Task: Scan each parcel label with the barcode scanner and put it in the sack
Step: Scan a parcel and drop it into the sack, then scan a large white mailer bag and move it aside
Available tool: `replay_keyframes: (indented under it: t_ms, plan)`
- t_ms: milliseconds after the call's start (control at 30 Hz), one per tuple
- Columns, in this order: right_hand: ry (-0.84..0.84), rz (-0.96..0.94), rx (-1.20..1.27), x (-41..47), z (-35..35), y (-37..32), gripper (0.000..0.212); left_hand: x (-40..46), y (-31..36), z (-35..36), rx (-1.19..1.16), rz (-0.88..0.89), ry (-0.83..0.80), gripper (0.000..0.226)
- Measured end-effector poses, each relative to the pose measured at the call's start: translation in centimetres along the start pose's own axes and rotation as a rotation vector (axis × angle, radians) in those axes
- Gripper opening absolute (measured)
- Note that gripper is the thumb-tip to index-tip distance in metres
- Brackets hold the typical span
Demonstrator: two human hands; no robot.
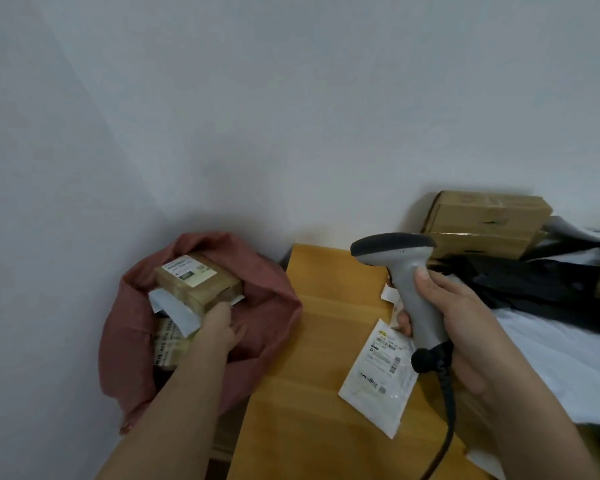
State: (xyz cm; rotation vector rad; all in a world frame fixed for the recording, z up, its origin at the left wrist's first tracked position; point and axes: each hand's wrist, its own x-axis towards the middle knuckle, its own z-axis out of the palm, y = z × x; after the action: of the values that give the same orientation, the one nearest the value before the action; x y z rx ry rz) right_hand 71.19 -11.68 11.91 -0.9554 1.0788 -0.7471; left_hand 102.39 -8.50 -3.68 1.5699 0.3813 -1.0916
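L hand (pixel 222 323) is down in the mouth of the red sack (pixel 278 306), fingers curled round the near edge of a brown box parcel (pixel 196 284), label side up. Box sits on top of other pkgs already inside, incl. a white mailer just under the grip. Parcel isn't released yet.

R hand (pixel 444 323) is wrapped round the grey barcode scanner (pixel 409 278), thumb up the handle, head pointing left, cable trailing down toward the person. Just left of and below that grip, 1 white mailer parcel (pixel 378 375) lies flat on the yellow table (pixel 312 341), label up, prob. next to scan. 2 brown cartons (pixel 482 223) are stacked beyond the scanner, against the wall.

Risks, as I judge them: box is perched high on the pile near the sack rim, so letting go early could tip it out or slump the soft sack. Scanner cable hangs close to the white mailer; a swing of the R hand could drag it off the table.
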Motion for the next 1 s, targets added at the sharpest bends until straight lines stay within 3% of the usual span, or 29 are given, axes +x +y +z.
replay_keyframes:
  t_ms: [200, 433, 633, 733, 867, 1000]
  plan:
    - [0.157, -0.088, 0.039, -3.2, -6.4, -1.8, 0.03, -3.8, -1.5, 9.2, 0.191, 0.085, -0.225, 0.023]
    - [0.419, -0.14, 0.137, -8.1, -17.6, -1.8, 0.028, -15.4, -9.0, 21.0, 0.533, 0.172, -0.585, 0.016]
    - [0.49, -0.195, 0.21, -11.8, -27.1, -1.6, 0.026, -23.2, -17.2, 25.5, 1.206, 0.745, -0.832, 0.033]
    - [0.498, -0.185, 0.247, -13.7, -31.8, -1.5, 0.027, -25.3, -22.1, 27.2, 1.583, 0.976, -0.931, 0.063]
    - [0.502, -0.186, 0.262, -15.7, -37.1, -1.7, 0.024, -26.7, -28.3, 29.0, 2.092, 1.137, -0.79, 0.1]
    - [0.492, -0.194, 0.264, -17.2, -41.1, -1.9, 0.022, -27.2, -32.0, 29.1, 2.272, 1.276, -0.533, 0.098]
